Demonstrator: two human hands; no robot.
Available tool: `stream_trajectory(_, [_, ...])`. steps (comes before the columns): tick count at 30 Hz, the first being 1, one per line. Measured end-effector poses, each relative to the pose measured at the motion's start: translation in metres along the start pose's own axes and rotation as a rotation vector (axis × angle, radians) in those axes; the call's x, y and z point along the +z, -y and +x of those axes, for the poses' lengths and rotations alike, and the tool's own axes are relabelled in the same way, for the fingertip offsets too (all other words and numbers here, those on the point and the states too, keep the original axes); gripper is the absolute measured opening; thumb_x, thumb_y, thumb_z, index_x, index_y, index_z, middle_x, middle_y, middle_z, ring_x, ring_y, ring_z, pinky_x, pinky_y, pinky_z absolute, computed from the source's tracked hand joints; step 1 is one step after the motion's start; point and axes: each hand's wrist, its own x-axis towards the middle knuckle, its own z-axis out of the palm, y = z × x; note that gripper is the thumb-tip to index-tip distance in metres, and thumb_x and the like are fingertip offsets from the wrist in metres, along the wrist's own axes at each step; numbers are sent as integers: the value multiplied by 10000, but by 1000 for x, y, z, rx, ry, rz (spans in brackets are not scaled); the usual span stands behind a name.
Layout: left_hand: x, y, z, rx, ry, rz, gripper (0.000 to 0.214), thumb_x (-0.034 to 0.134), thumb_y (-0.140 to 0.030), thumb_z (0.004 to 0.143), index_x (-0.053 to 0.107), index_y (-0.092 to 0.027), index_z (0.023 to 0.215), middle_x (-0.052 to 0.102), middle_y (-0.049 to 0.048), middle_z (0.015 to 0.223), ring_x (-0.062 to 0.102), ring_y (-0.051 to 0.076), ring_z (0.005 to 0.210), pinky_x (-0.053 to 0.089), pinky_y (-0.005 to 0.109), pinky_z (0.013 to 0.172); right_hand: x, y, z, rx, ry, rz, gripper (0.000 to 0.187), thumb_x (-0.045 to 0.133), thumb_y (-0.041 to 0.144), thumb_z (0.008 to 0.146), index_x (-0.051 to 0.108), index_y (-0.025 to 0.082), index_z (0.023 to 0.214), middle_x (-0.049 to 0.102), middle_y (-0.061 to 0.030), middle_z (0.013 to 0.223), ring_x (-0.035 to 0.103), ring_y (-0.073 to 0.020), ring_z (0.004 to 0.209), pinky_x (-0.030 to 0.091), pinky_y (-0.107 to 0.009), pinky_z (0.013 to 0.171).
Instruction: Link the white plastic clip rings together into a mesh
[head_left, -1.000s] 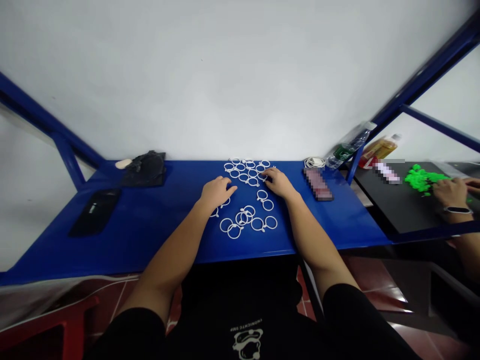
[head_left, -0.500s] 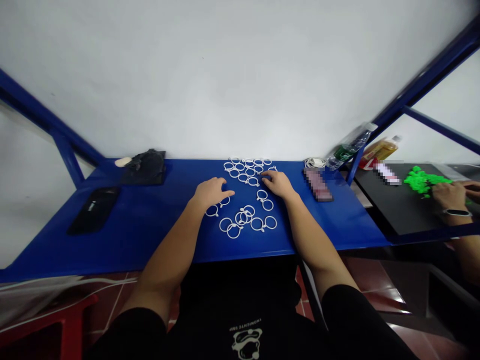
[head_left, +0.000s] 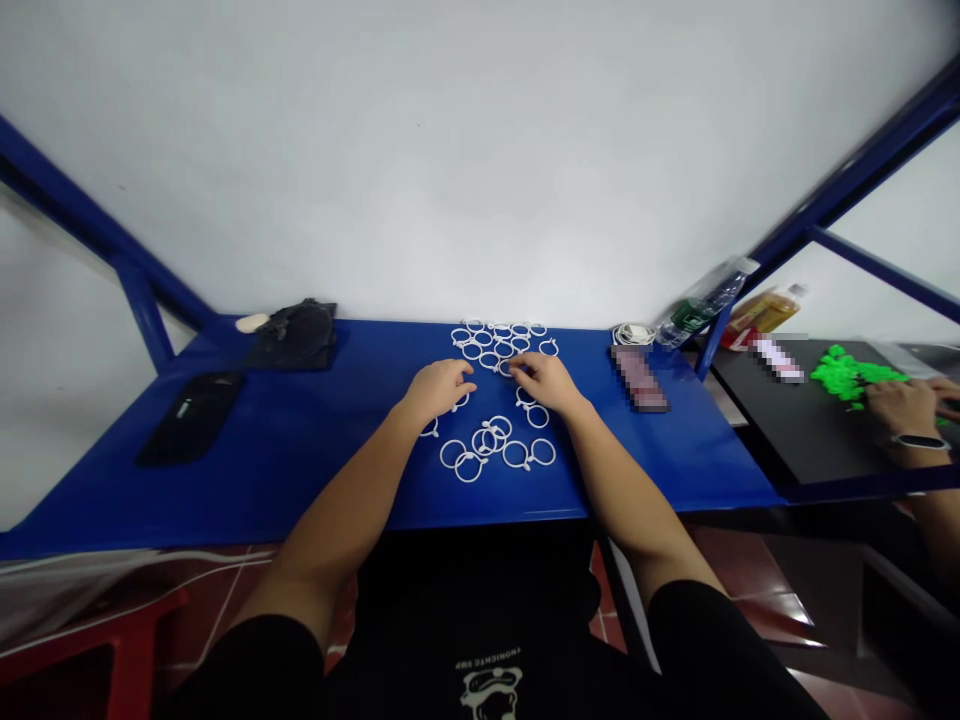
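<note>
My left hand (head_left: pixel 441 388) hovers low over the table, thumb and fingers apart with nothing between them, partly covering a white ring below it. My right hand (head_left: pixel 549 382) has its fingertips closed at the edge of a white plastic ring (head_left: pixel 507 376), at the near side of a group of rings. This group of small tabbed white rings (head_left: pixel 489 361) lies close to the wall. Nearer the front edge are more loose rings, including an overlapping pair (head_left: pixel 469 481) and another pair (head_left: pixel 542 465). Beneath my right wrist a ring (head_left: pixel 537 428) lies partly hidden.
The blue table (head_left: pixel 315 500) meets a white wall. On it lie a black pouch (head_left: pixel 191 418), a dark bag (head_left: pixel 300 340), a phone (head_left: pixel 639 378), a white cable (head_left: pixel 632 334) and a leaning bottle (head_left: pixel 701 310). A co-worker's hands handle green pieces (head_left: pixel 840 375) at right.
My right hand has moved left and slightly nearer, bringing its fingertips to a ring in the far group. My left hand has shifted right over the loose rings. The view has tilted slightly.
</note>
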Motion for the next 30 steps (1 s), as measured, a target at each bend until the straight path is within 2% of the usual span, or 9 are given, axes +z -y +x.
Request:
stream_trajectory(4, [9,-4,3,115,-191,-184,108,780,-238,924,770,-223,1031,720,29,932,668,178,809,529,314,776,11,16,-3,-92,55,66,228,667,336,999,767,216,1166,807,-58,1058,704,-169,802,510,-292,766])
stream_trajectory(7, [13,-13,2,173,-342,-312,69,693,-240,989,752,-207,1000,712,28,923,665,162,808,549,300,790,19,26,-6,-127,102,102,353,764,468,942,734,215,1186,801,-39,1017,674,-152,731,489,-280,716])
stream_trajectory(10, [16,-20,-1,218,-444,-350,125,624,-236,1026,730,-199,971,712,40,941,676,169,847,563,310,824,22,32,-7,-124,98,131,488,804,570,892,703,203,1198,791,-47,1013,663,-152,725,478,-278,699])
stream_trajectory(12, [17,-22,-2,248,-486,-358,132,603,-238,1037,722,-198,998,718,54,997,685,175,884,569,317,841,22,34,-7,-115,82,140,451,753,579,937,702,200,1175,784,-47,990,653,-151,720,470,-279,701])
stream_trajectory(14, [18,-23,-3,284,-494,-369,133,596,-244,1041,720,-198,1055,721,64,1057,692,176,913,574,316,850,20,35,-7,-116,67,139,372,645,554,1018,713,200,1112,766,-37,920,636,-151,710,456,-279,698])
stream_trajectory(17, [19,-22,-2,330,-464,-369,152,587,-253,1049,725,-202,1084,718,59,1059,699,176,930,576,312,858,18,36,-7,-138,66,139,372,519,517,1082,714,202,1051,732,-32,848,626,-161,723,445,-279,706])
stream_trajectory(23, [17,-22,-4,313,-497,-285,211,546,-300,1077,736,-208,1063,693,52,1021,687,183,945,563,317,873,20,37,-7,-110,61,217,354,451,488,1097,675,215,1080,745,-46,928,649,-179,757,476,-292,744])
stream_trajectory(27, [15,-26,-8,281,-434,-228,223,530,-300,1082,735,-213,1075,691,62,1065,681,190,983,552,314,889,19,38,-7,-55,72,286,341,441,486,1085,649,229,1001,720,-30,853,650,-185,752,494,-297,745])
stream_trajectory(30, [14,-30,-10,247,-365,-200,206,545,-301,1077,732,-217,1092,701,64,1080,685,189,985,545,309,897,19,35,-6,-14,55,344,303,446,455,1067,638,232,992,725,-33,881,663,-187,771,519,-305,764])
